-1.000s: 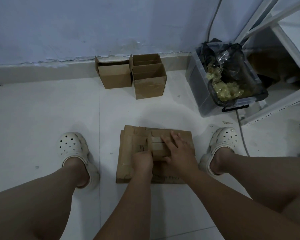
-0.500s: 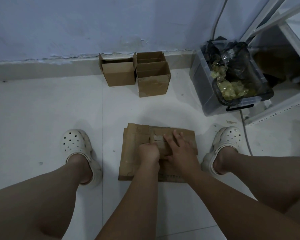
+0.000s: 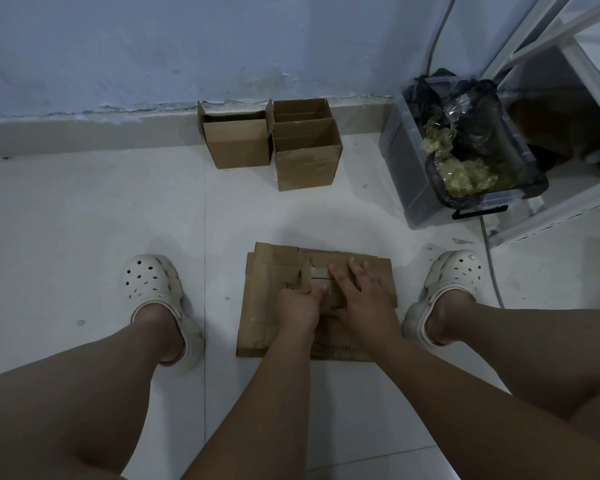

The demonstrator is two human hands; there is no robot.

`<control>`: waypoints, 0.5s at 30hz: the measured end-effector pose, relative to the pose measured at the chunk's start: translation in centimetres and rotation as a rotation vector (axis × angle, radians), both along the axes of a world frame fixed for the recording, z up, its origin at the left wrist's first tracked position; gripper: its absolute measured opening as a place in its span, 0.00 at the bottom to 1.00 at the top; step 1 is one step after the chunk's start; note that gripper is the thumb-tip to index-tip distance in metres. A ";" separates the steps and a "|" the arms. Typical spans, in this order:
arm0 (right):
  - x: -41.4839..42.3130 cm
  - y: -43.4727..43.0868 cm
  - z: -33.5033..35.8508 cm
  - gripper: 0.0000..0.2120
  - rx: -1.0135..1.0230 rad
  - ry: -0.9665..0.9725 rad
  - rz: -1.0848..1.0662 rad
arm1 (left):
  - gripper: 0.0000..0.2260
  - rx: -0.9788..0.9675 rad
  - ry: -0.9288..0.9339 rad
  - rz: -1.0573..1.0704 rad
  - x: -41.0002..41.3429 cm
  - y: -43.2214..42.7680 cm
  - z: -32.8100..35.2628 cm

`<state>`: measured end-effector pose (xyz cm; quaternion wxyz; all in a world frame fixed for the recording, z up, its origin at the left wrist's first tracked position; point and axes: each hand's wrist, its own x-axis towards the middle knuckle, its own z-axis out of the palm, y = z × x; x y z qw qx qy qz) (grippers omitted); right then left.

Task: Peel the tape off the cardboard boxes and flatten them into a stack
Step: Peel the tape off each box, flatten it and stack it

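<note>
Head view: your left hand (image 3: pixel 297 304) sits with its fingers curled, thumb pointing right, pinching a raised cardboard flap (image 3: pixel 305 277) on top of the stack of flattened brown cardboard boxes (image 3: pixel 260 306). Your right hand (image 3: pixel 364 296) lies flat just beside it, fingers straight and spread, pressing the top sheet down. The stack rests on the white tiled floor (image 3: pixel 84 220) between your two white perforated clogs, the left clog (image 3: pixel 149 289) and the right clog (image 3: pixel 454 282).

Compared with half a second ago, both hands keep their places and the stack has not shifted. Against a second ago, the flap between your hands stands lower.

Three open brown cardboard boxes stand against the blue wall: the left box (image 3: pixel 236 143), the rear right box (image 3: pixel 302 110) and the front right box (image 3: pixel 307 161), the last two touching.

A clear plastic bin (image 3: pixel 399 161) lined with a black bag (image 3: pixel 478 112) holds crumpled yellowish tape (image 3: pixel 465 171). It stands beside a white metal shelf frame (image 3: pixel 548 216).

Faint dark marks (image 3: pixel 278 256) show on the top sheet, too small for you to read.
</note>
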<state>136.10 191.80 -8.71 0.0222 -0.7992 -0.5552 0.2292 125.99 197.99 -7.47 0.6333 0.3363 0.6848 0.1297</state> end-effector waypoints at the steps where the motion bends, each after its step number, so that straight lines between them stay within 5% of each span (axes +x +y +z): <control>1: 0.1 0.0 0.0 0.34 -0.002 -0.005 0.003 | 0.11 0.000 -0.009 0.009 0.0 0.1 0.0; 8: 0.1 -0.1 -0.2 0.34 -0.001 -0.005 0.014 | 0.06 -0.131 -0.140 0.112 0.1 0.6 0.1; 15: 0.1 -0.1 -0.2 0.34 0.006 -0.003 0.013 | 0.12 -0.026 -0.161 0.077 0.2 0.4 -0.5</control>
